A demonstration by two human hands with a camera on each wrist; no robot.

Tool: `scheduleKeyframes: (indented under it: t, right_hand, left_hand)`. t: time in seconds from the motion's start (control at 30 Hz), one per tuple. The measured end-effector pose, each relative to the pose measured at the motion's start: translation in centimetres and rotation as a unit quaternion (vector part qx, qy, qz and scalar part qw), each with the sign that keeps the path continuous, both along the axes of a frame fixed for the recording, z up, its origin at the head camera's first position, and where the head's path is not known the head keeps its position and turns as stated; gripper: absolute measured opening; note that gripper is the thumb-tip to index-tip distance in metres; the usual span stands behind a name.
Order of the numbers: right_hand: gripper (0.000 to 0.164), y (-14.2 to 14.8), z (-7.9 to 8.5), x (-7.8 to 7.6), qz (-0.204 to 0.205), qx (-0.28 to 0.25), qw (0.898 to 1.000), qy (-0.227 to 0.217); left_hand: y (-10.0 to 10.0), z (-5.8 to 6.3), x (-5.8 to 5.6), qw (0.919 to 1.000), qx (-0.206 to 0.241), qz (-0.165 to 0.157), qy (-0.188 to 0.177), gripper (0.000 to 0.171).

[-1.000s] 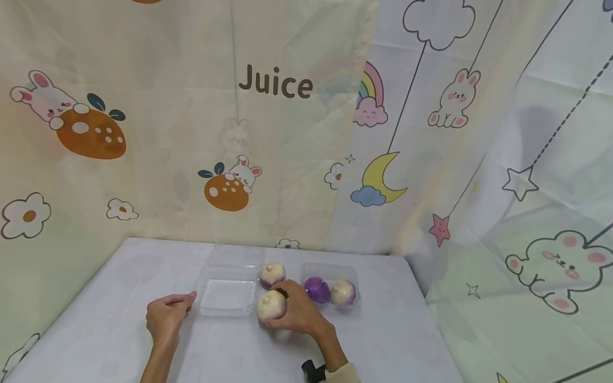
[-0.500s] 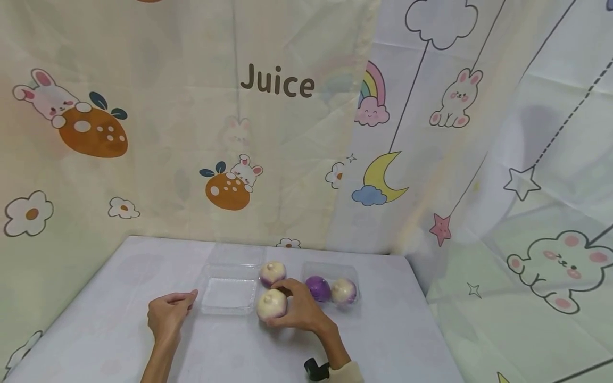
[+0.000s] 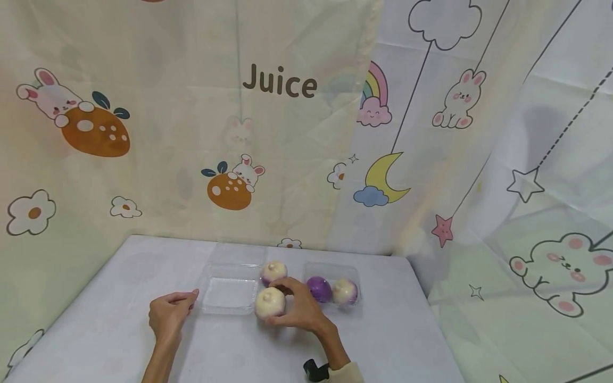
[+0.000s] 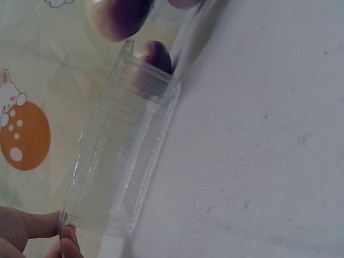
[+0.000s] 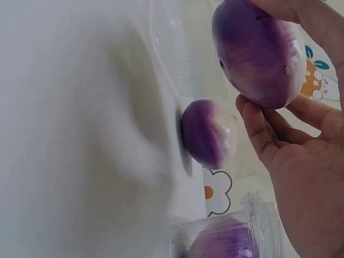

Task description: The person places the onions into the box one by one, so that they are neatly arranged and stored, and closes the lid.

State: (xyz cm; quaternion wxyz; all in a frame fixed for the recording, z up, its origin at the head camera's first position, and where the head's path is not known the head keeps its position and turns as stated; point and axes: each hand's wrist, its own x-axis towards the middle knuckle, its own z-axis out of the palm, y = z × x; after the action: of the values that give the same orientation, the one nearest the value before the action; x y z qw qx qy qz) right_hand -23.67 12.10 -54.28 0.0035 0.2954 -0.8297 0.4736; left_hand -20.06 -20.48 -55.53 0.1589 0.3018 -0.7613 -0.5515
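Observation:
My right hand [image 3: 304,308] holds a purple-and-white turnip [image 3: 270,304] between thumb and fingers. In the right wrist view this turnip [image 5: 258,56] is up off the table, its purple side facing the camera. My left hand [image 3: 165,314] pinches the left rim of a clear plastic clamshell container [image 3: 230,296] with thumb and fingers. The container lies with its lid flipped back and nothing inside, just left of the held turnip. A second turnip [image 3: 274,271] sits on the table behind the held one, beside the container; the right wrist view shows this turnip [image 5: 207,134] too.
Right of my right hand stands another clear plastic container [image 3: 354,268] with a purple turnip [image 3: 319,289] and a paler turnip [image 3: 345,291] in it. All stand on a white-covered table [image 3: 383,340]. A printed curtain [image 3: 287,159] hangs behind its far edge.
My right hand has shifted the held turnip slightly left, toward the open container. The left hand keeps its pinch on the rim. The head view has drifted a little.

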Motion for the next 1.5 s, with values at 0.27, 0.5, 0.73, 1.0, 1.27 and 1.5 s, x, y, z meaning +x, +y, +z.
scheduleKeyframes:
  t: [0.27, 0.5, 0.73, 1.0, 1.27, 1.5]
  right_hand:
    - [0.073, -0.6, 0.2, 0.1, 0.011, -0.011, 1.0, -0.001]
    - [0.072, -0.7, 0.1, -0.1, 0.004, -0.012, 1.0, -0.004]
    - [0.077, -1.1, 0.0, -0.6, 0.007, -0.03, 1.0, -0.004]
    - [0.073, -1.8, 0.2, -1.1, 0.006, -0.035, 0.999, -0.004]
    - [0.07, -3.0, 0.3, -1.4, 0.006, -0.048, 0.999, -0.008]
    - [0.071, -3.5, 0.2, -1.5, 0.001, -0.05, 0.999, -0.015]
  left_hand:
    - [0.1, 0.1, 0.0, 1.0, 0.004, 0.003, -0.001, 0.023]
    - [0.1, 0.0, -0.1, 1.0, 0.005, 0.006, -0.002, 0.023]
    - [0.1, -0.1, 0.0, 1.0, 0.001, 0.004, -0.006, 0.023]
    - [0.1, 0.1, 0.0, 1.0, -0.002, -0.002, -0.001, 0.022]
    - [-0.3, 0.2, 0.2, 1.0, -0.005, -0.003, 0.001, 0.022]
    - [-0.1, 0.0, 0.0, 1.0, 0.003, -0.004, 0.0, 0.023]
